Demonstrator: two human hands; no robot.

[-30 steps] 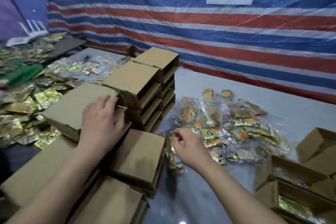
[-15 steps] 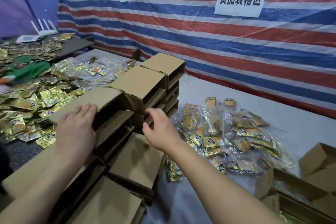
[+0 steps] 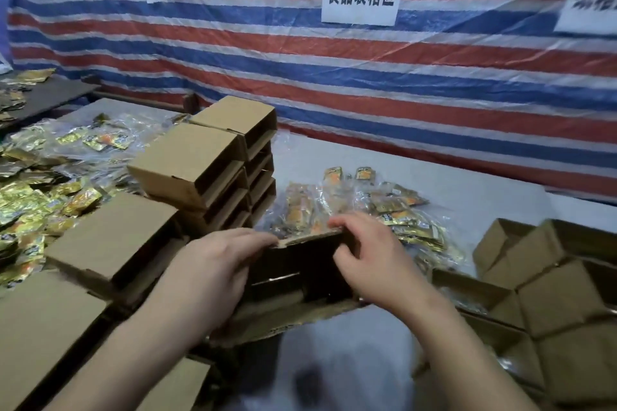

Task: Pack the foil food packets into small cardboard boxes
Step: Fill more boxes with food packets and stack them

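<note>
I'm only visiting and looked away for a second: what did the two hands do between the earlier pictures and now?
Both hands left the stacks and came together on one open brown cardboard box, now held in front of the person. The left hand, earlier flat on a box lid, grips its left side; the right hand, earlier at the packets, holds its right edge. The tall stack of brown cardboard boxes and the pile of foil food packets in clear plastic stayed put.

box (image 3: 300, 264): brown cardboard, open, dark inside, front centre | boxes (image 3: 213, 173): stacked behind-left | packets (image 3: 394, 210): gold foil in clear bags, heaped behind box
</note>
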